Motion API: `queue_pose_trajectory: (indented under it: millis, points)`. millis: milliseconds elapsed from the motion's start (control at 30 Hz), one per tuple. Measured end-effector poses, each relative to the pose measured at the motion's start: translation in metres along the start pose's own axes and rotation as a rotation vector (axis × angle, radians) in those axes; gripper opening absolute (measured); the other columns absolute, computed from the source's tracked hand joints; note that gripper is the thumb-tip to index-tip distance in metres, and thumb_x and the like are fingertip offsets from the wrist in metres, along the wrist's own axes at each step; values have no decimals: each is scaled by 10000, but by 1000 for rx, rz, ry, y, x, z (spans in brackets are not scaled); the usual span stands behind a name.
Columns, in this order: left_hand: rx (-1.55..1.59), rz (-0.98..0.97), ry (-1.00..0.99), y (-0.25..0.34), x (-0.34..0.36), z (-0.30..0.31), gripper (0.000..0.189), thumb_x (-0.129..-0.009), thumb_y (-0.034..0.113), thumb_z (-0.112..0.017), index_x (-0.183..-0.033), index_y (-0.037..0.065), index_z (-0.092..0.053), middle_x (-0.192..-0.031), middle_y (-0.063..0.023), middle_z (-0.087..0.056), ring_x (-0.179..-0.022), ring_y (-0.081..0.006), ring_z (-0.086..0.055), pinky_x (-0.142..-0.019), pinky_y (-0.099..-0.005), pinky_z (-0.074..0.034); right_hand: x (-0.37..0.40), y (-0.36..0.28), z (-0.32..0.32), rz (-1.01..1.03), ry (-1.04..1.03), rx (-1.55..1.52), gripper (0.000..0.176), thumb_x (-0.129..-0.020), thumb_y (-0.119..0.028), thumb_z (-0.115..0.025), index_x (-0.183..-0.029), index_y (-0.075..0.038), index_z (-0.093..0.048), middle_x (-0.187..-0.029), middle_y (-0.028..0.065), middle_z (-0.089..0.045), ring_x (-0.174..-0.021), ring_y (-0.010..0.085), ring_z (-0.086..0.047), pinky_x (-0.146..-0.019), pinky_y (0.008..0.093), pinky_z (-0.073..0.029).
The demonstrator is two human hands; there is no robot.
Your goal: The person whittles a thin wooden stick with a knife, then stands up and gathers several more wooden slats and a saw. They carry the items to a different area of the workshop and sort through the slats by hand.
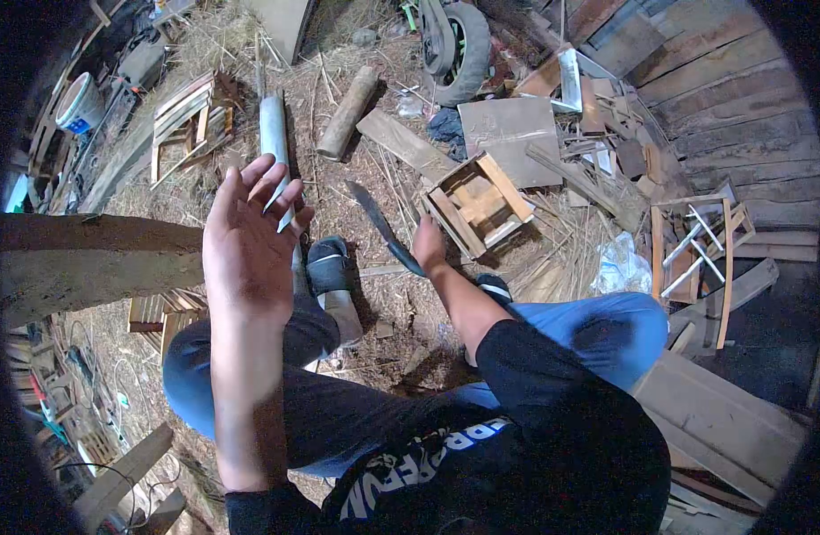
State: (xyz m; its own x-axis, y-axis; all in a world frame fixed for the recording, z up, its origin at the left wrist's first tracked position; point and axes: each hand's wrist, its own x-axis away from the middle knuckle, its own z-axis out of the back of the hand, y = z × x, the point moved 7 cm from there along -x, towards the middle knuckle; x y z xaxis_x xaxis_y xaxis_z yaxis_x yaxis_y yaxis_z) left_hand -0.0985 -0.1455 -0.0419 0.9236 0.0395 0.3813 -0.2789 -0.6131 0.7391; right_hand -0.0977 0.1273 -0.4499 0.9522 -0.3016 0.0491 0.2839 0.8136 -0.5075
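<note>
My left hand [254,236] is raised with the palm up and the fingers apart, slightly curled. It appears to hold nothing. Just behind its fingers is a long pale grey pole [274,129]. My right hand [430,244] is closed at the near left corner of a small wooden box [477,203], seemingly gripping its edge; the fingertips are hidden. Beside that wrist a machete [374,212] with a dark curved blade slants over the ground. Its lower end passes close to the wrist, apparently outside my fingers.
A thick wooden beam [98,263] reaches in from the left to my left wrist. Ahead are a log [348,114], a flat board [512,138] and a wheel [462,58]. Wooden frames [192,125] stand at left, with another slatted frame [700,254] at right. Straw and scraps cover the ground.
</note>
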Motion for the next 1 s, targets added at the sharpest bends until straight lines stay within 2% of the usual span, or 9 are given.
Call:
queue_pose_trajectory:
  millis: [233,333,400,500,567,600,700,833,1000]
  points:
    - [-15,10,25,-6,0,-13,432,-1037,417,-462,-1258,55,-545,-1110,-51,-590,-1009,-186,-569,-892,-378,-453,17,-7,19,-36,-79,2,283,-901,-183,-600,-1082,28,-547,-1072,281,-603,-1056,449,-595,-907,561,-481]
    - [-23,32,7,-10,-5,-7,431,-1029,417,-487,-1258,57,-546,-1108,-52,-591,-1007,-189,-572,-876,-369,-458,37,-49,43,259,-394,312,312,-961,-266,-494,-1112,-7,-578,-1081,255,-603,-1087,326,-591,-948,524,-448]
    - [-56,60,6,-16,1,-10,428,-1020,411,-515,-1250,51,-550,-1108,-56,-594,-1002,-197,-579,-862,-359,-466,50,-55,77,210,-601,221,325,-962,-261,-505,-1149,0,-557,-944,206,-624,-875,268,-605,-751,443,-466]
    - [-105,100,-105,-32,14,-20,449,-1024,406,-505,-1273,34,-544,-1186,-78,-598,-1058,-207,-580,-904,-359,-463,59,-48,165,-251,-854,-158,357,-963,-252,-520,-1205,10,-525,-738,132,-655,-558,181,-626,-456,323,-494]
    - [-198,128,-205,-47,21,-24,450,-1028,406,-489,-1283,39,-546,-1210,-81,-600,-1082,-201,-576,-930,-365,-453,50,-62,261,-126,-771,-139,276,-939,-238,-582,-1132,-42,-607,-743,157,-661,-598,226,-655,-521,386,-522]
    - [-307,152,-113,-54,26,-28,436,-1029,399,-482,-1276,47,-559,-1218,-72,-600,-1072,-195,-576,-940,-380,-445,32,-57,291,149,-519,-34,275,-922,-255,-604,-1118,-65,-634,-825,167,-690,-707,293,-689,-641,431,-546]
    - [-599,202,-211,-74,36,-46,343,-1022,342,-513,-1220,72,-584,-1246,-65,-589,-1056,-196,-574,-951,-363,-421,-1,-37,365,100,-411,88,339,-921,-300,-606,-1132,-34,-627,-1008,212,-680,-948,373,-666,-811,472,-522]
    - [-1423,-77,-470,-95,25,-60,320,-974,190,-594,-1214,-15,-545,-1252,-175,-561,-1132,-340,-553,-1024,-387,-403,-48,-25,414,-15,-227,248,286,-958,-208,-528,-1194,-52,-570,-969,245,-662,-921,440,-644,-809,534,-502]
    - [-1488,116,-316,-105,-35,-59,314,-983,180,-573,-1220,-25,-564,-1332,-236,-488,-1233,-404,-507,-1061,-429,-391,-93,-26,424,-82,-64,225,271,-969,-180,-516,-1218,-71,-518,-845,254,-644,-826,446,-650,-746,534,-516]
